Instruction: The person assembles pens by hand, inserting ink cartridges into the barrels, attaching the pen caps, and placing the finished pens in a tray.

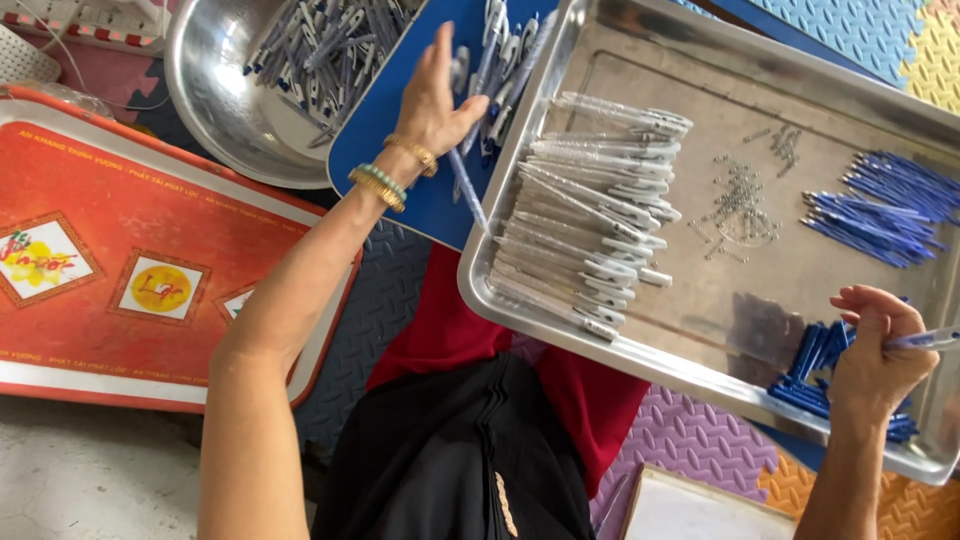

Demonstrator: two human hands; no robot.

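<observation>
Pens and pen parts lie sorted by kind, so that each sort sits within reach of one of the person's hands. The steel tray rests across the person's lap and carries a neat stack of clear pen barrels near its left edge, a loose scatter of small springs in the middle, blue refills at the far right, and a heap of blue pen tips by the near rim.

The right hand hovers just above that blue heap, its fingers pinched round a clear pen barrel that points out to the right, seemingly so a part can be fitted to its end.

The left hand stretches up to the blue tray beside the steel one, fingers spread and loose over a pile of finished pens; a pen lies just under the palm, though whether the hand grips it cannot be told. Farther off, a round metal bowl holds more pens, and an orange tray lies on the floor mats to the left.
</observation>
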